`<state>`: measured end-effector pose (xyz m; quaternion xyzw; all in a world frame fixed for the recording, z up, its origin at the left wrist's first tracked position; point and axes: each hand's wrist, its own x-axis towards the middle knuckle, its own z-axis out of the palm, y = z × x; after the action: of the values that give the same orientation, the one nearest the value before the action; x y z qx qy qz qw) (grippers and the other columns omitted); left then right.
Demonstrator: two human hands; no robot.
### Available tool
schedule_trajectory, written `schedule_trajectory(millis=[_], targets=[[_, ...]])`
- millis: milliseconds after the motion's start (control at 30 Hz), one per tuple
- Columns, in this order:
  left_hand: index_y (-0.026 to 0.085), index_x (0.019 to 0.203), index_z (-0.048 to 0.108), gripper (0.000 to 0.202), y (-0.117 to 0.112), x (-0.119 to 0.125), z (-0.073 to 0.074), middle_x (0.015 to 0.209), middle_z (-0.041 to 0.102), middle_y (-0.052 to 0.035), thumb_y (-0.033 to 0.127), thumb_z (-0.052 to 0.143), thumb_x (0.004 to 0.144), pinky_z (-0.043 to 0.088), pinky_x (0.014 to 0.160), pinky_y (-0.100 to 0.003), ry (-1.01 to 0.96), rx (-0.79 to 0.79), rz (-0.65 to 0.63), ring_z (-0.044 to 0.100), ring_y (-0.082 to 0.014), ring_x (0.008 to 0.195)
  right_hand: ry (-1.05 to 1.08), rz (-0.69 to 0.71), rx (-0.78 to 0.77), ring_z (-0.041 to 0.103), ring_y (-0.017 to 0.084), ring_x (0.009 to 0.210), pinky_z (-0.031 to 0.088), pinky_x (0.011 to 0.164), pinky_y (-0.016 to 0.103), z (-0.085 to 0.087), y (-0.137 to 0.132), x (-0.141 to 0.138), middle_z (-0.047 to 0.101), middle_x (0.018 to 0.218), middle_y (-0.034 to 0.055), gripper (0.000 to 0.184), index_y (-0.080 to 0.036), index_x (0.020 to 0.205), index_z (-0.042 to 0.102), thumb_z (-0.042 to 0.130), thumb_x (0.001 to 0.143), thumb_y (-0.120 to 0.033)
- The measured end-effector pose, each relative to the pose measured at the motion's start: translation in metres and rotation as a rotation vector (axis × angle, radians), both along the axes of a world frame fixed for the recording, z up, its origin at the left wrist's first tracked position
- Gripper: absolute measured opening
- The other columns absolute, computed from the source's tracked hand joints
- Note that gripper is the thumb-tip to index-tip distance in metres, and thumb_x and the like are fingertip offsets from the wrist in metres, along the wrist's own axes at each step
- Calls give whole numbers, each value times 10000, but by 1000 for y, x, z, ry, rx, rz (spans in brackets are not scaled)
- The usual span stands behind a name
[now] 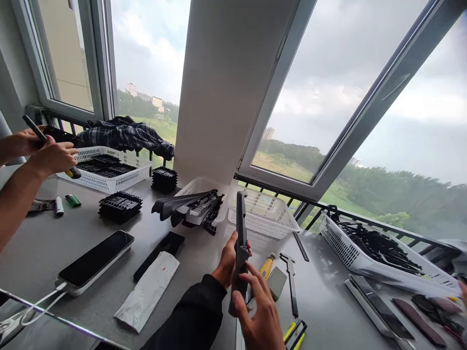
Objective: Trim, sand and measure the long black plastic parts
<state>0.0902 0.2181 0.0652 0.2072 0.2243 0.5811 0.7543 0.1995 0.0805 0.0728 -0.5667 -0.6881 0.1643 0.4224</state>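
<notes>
Upright in front of me is a long dark grey plastic part (241, 223). My left hand (226, 260) is closed round its middle from the left side. Against the lower end, the thumb and fingertips of my right hand (260, 308) grip the same part, the other fingers loosely bent. Just beyond it on the table lie a yellow-handled tool (267, 266), partly hidden by my fingers, a grey-green block (277, 283) and a dark caliper (291, 282). A yellow-and-black tool (295, 335) is near my right hand.
Similar long grey parts (193, 206) rest across a white basket (228, 194). Another basket (264, 214) stands behind. Black pieces fill the right basket (383, 272). Phones (97, 260) and crumpled white paper (148, 291) lie left. A co-worker's hands (51, 155) hold a dark part at far left.
</notes>
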Motion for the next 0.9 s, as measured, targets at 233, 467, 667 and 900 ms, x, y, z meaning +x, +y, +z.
schedule_trajectory(millis=[233,467,667,900], targets=[[178,1019,824,481,-16,15,-3,1049,819,-144,636,811,876,621,900,-370,-99,-18,-145,763,-253,933,-66,-42,-87,218,373,1709,288,1342,668,-32,16,-28,297,1830,94,701,-259,1734,412,415,1122,-601],[223,1148,823,698,-24,21,1,1185,812,-166,841,730,838,607,1018,-498,-184,112,-313,732,-374,1243,-192,-130,-23,25,327,1740,108,1366,692,-10,43,-25,235,1851,69,725,-252,1777,315,280,1148,-610],[267,1521,665,747,-24,32,2,1629,608,-116,740,641,943,283,1354,-537,-230,275,-353,381,-335,1645,-195,-231,22,83,312,1735,137,1362,642,11,78,-29,199,1860,30,709,-262,1763,354,239,1145,-589],[288,1551,661,624,-33,37,6,1664,593,-78,627,611,1030,229,1391,-482,-136,353,-234,361,-311,1659,-110,-255,65,219,315,1706,196,1363,572,37,108,-18,348,1812,67,705,-228,1718,455,336,1103,-551]])
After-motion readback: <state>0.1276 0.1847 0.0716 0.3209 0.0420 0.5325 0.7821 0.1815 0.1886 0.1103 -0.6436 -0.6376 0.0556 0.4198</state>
